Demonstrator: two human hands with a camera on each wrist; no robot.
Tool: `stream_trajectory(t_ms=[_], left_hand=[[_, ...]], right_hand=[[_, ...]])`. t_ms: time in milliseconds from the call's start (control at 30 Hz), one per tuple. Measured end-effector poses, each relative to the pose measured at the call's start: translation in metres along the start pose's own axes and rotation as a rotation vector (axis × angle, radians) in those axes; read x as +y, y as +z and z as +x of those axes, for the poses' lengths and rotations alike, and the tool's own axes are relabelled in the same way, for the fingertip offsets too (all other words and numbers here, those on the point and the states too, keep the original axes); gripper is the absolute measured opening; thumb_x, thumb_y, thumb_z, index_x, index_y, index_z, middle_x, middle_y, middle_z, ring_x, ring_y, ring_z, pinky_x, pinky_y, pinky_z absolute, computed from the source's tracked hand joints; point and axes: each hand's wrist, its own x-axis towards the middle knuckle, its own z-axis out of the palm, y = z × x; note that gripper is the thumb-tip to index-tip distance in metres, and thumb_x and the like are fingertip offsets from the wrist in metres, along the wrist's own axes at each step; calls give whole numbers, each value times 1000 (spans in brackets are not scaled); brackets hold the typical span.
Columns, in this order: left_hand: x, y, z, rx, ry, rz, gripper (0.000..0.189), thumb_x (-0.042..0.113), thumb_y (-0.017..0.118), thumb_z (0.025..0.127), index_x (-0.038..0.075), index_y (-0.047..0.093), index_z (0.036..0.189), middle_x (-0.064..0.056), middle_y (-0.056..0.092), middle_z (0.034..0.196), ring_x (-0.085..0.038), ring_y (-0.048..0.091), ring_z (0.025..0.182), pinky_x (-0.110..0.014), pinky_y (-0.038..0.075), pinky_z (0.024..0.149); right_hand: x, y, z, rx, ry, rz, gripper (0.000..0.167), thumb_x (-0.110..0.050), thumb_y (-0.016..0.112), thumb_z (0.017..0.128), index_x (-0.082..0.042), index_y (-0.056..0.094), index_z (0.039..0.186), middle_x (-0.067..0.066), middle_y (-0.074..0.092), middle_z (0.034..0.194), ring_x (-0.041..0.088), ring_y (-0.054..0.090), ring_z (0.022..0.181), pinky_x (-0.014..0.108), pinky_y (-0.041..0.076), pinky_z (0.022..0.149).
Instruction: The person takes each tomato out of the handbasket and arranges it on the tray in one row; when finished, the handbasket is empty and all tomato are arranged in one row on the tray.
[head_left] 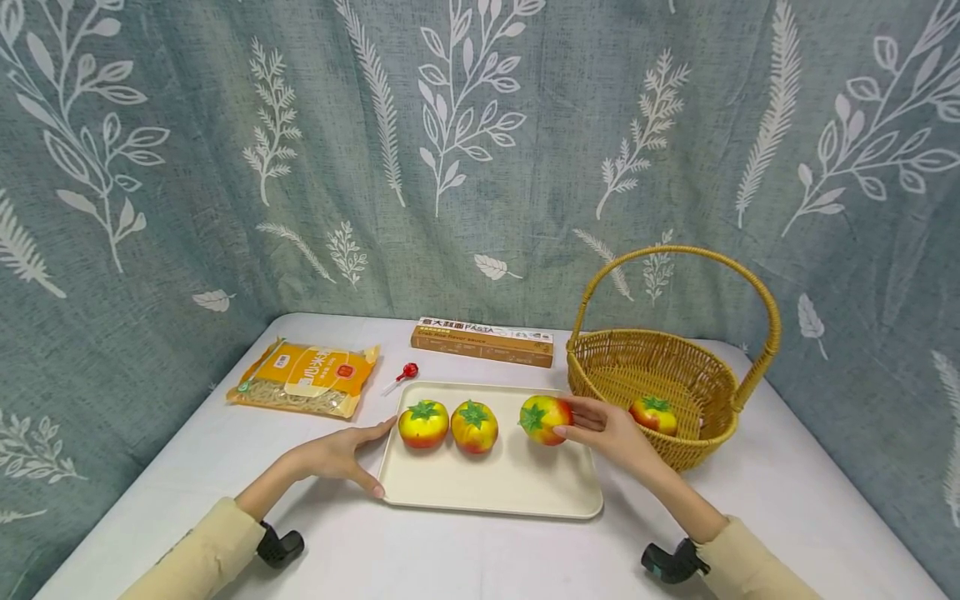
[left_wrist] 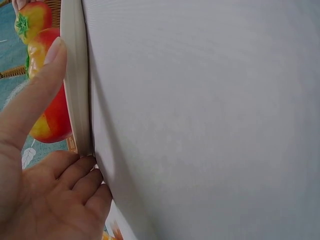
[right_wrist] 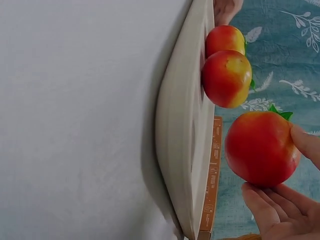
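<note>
While I follow the work from my remote post, I see the right hand (head_left: 618, 435) pinching a red-and-yellow fruit (head_left: 546, 420) between its thumb and fingers, spread only as wide as the fruit. It is held over the right part of a cream tray (head_left: 487, 490), with its green cap turned to the left.

At the tray's left side, the left hand (head_left: 337, 454) has its thumb and forefinger spread wide, touching the rim; I see no fruit in its grasp. Two more fruits, the left one (head_left: 423, 427) and the middle one (head_left: 475, 430), sit side by side on the tray's far left half.

Just right of the tray stands a wicker basket (head_left: 678, 451) with another fruit (head_left: 652, 416) in it. Beyond the tray, along the far side of the table (head_left: 465, 558), I find a brown pasta box (head_left: 482, 346), a red lollipop (head_left: 409, 371) and, farther left, an orange noodle bag (head_left: 303, 379).

My left wrist view gives me the left palm and its loosely bent fingers by the tray's edge, which the head view hides. From the right wrist I get the held fruit's red underside and a gap between it and the tray; the head view, looking down, doesn't show me that gap.
</note>
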Motion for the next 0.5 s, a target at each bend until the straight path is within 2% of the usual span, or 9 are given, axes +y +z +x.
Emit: stream_trajectory(t_ms=[133,300,500], left_hand=[[-1,0,0,-1,0,0,111,33,88,67,9,24,153,-20,25,155,-39,20,142,-60,16,112],[0,0,0,-2,-5,2,111,34,88,67,9,24,154,-20,24,155,-39,20,142,-60,16,112],[0,0,-1,3,-5,11,110,34,88,67,10,24,154,-20,25,155,-39,21,142,-60,16,112]], right_hand=[[0,5,1,-17,-1,-9,58,-22,75,85,4,54,133,22,58,130,34,58,117,32,51,91],[0,10,-1,-37,-16,-74,53,-20,74,86,6,57,128,22,60,125,33,61,112,31,53,88],[2,12,-2,-54,-20,-125,52,-21,73,87,8,57,127,23,61,124,34,62,111,35,54,87]])
